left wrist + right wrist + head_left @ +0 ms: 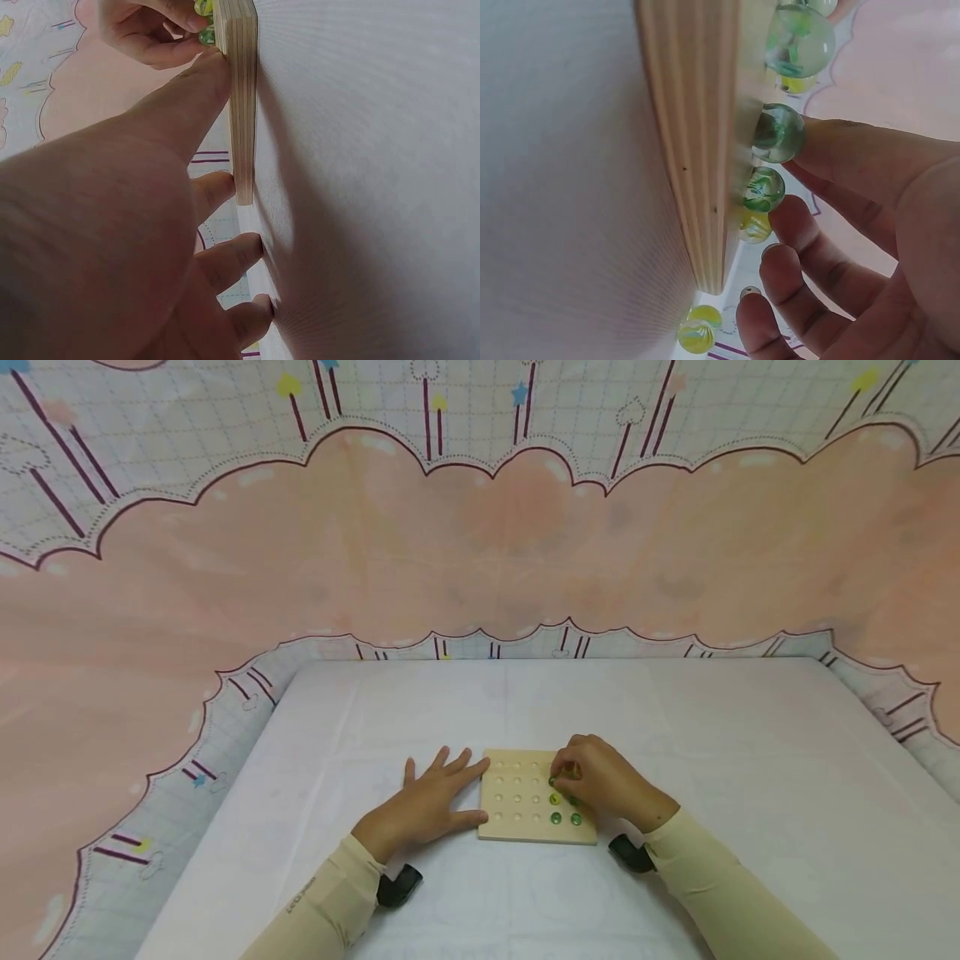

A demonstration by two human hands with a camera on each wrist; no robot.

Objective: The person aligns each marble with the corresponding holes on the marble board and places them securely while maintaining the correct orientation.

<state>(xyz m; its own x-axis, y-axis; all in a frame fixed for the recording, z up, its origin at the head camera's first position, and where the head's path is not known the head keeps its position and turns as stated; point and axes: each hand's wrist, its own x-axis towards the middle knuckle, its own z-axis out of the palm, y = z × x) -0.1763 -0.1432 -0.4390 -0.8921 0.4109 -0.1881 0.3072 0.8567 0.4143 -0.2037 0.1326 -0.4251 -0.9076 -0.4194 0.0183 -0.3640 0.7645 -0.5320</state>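
A square wooden board [517, 785] with rows of round hollows lies flat before me. My left hand [420, 810] is spread at its left side, thumb [214, 67] and index finger [216, 191] touching the edge, the other fingers resting on the cloth. Over the right-hand columns, my right hand [603, 781] pinches a green marble [206, 35] between thumb and finger, close to the board's surface. Green marbles [576, 819] and a yellow marble [555, 798] sit in hollows just in front of that hand. Other marbles there are partly hidden by the fingers.
Yellow marbles [697, 336] lie on the cloth just past the board's far right corner, hidden behind the right hand in the head view. A white cloth [375, 710] covers the table. A patterned curtain [480, 552] stands behind its far edge.
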